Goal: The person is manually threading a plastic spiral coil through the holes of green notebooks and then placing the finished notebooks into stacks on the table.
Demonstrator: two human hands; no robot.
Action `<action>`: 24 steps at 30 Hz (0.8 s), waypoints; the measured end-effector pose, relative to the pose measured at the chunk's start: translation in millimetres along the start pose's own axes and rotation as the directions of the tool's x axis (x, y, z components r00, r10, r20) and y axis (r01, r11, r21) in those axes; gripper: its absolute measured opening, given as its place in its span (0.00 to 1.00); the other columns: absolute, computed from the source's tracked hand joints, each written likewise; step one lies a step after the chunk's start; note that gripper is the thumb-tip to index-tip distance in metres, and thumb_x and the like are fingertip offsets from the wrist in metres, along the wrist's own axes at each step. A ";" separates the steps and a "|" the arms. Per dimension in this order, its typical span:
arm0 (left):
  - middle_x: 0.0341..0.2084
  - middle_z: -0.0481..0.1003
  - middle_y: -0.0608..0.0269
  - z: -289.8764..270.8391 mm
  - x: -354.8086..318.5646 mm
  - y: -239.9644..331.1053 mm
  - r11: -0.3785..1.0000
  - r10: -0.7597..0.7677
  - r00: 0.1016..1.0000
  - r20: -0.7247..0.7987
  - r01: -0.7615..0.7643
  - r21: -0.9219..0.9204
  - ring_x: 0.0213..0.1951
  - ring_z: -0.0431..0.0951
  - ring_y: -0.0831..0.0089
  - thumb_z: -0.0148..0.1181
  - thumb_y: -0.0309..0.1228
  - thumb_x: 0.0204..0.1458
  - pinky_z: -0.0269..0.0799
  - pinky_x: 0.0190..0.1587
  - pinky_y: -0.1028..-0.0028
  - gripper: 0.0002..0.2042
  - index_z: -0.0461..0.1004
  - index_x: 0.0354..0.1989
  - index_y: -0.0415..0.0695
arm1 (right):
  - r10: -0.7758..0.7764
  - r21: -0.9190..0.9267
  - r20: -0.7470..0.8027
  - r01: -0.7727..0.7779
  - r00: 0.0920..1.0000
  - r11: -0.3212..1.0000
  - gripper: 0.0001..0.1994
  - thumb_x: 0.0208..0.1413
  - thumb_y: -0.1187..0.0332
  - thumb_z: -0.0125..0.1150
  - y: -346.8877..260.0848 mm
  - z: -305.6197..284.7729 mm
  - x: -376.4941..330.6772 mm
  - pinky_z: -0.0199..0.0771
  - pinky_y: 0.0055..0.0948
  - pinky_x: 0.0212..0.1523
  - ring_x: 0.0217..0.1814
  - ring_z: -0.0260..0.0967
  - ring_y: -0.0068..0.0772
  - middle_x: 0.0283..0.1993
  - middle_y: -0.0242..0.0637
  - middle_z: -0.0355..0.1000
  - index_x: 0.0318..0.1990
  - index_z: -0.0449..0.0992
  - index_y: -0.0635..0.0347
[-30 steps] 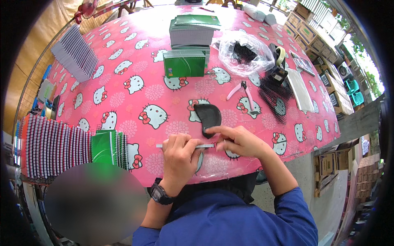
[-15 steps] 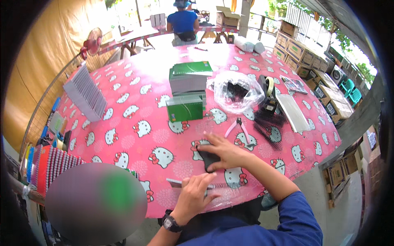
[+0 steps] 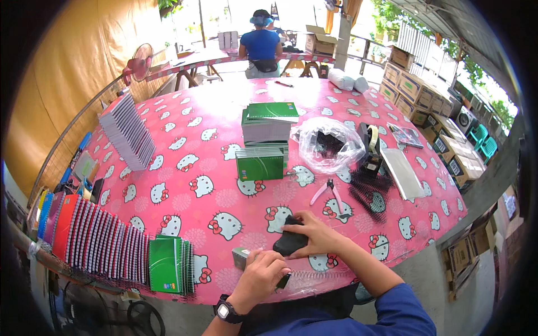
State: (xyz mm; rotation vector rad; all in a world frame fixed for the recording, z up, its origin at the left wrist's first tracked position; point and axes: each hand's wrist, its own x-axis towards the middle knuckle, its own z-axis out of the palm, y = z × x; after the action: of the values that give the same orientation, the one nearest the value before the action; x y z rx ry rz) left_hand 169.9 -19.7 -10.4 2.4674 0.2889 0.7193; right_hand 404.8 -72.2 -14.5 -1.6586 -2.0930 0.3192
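My left hand (image 3: pixel 259 278) lies over a small notebook (image 3: pixel 240 256) near the table's front edge, its fingers curled onto it. Most of the notebook is hidden beneath the hand; a grey-green corner and a dark green end show. From its right end a thin wire coil (image 3: pixel 319 275) runs out along the table. Just beyond the coil, my right hand (image 3: pixel 315 234) is closed around a smooth black block-like object (image 3: pixel 290 242), thumb at the near side and fingers at the far side. What kind of object it is I cannot make out.
Pink-handled cutters (image 3: pixel 330 196) lie beyond my right hand, beside loose black coils (image 3: pixel 370 196) and a plastic bag (image 3: pixel 328 144). Green notebooks (image 3: pixel 260 167) are stacked mid-table. Spiral notebooks (image 3: pixel 106 241) line the left edge. A tape dispenser (image 3: pixel 371 159) stands right. Another person (image 3: pixel 261 45) sits far off.
My right hand has gone from lying flat over the black object to gripping it, and the object sits more upright. My left hand has closed further over the notebook. The whole view has shifted slightly.
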 end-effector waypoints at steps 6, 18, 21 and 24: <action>0.32 0.73 0.69 -15.8 -5.3 -2.3 0.990 -0.109 0.980 -0.168 0.122 0.068 0.39 0.73 0.69 0.69 0.37 0.37 0.49 0.56 0.53 0.14 0.74 0.31 0.49 | -0.044 0.838 -0.023 0.043 0.999 0.544 0.34 0.45 0.39 0.60 -18.1 -30.6 -43.4 0.58 0.40 0.59 0.58 0.63 0.48 0.55 0.53 0.66 0.51 0.76 0.58; 0.24 0.72 0.73 -8.1 -7.4 -9.5 0.992 -0.054 0.972 -0.228 0.080 0.103 0.32 0.73 0.73 0.73 0.33 0.32 0.50 0.56 0.56 0.20 0.74 0.36 0.50 | 0.072 0.649 0.101 -0.121 0.992 0.751 0.28 0.49 0.44 0.59 -30.2 -16.6 -33.4 0.61 0.40 0.57 0.57 0.65 0.46 0.54 0.51 0.68 0.47 0.78 0.57; 0.23 0.71 0.73 -9.9 -8.4 -10.2 0.993 -0.082 0.962 -0.259 0.101 0.060 0.31 0.73 0.73 0.73 0.32 0.30 0.50 0.56 0.56 0.27 0.72 0.44 0.50 | -0.095 0.807 0.070 0.000 0.993 0.591 0.25 0.48 0.48 0.62 -41.5 -17.4 -27.3 0.60 0.42 0.58 0.57 0.65 0.47 0.52 0.50 0.69 0.48 0.78 0.57; 0.22 0.71 0.72 -6.4 -10.2 -16.1 0.990 -0.120 0.964 -0.235 0.134 0.045 0.30 0.74 0.73 0.74 0.33 0.29 0.50 0.57 0.57 0.36 0.67 0.54 0.49 | 0.234 0.542 0.219 -0.318 0.947 0.778 0.24 0.50 0.51 0.61 -33.1 -10.7 -15.1 0.62 0.40 0.57 0.56 0.65 0.44 0.53 0.50 0.69 0.49 0.77 0.58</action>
State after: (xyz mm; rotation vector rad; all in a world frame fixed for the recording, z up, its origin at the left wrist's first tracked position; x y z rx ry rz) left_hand 157.1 -7.1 -19.3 2.3950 0.5599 0.9573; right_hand 384.1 -96.0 6.6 -1.5801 -1.5919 1.0781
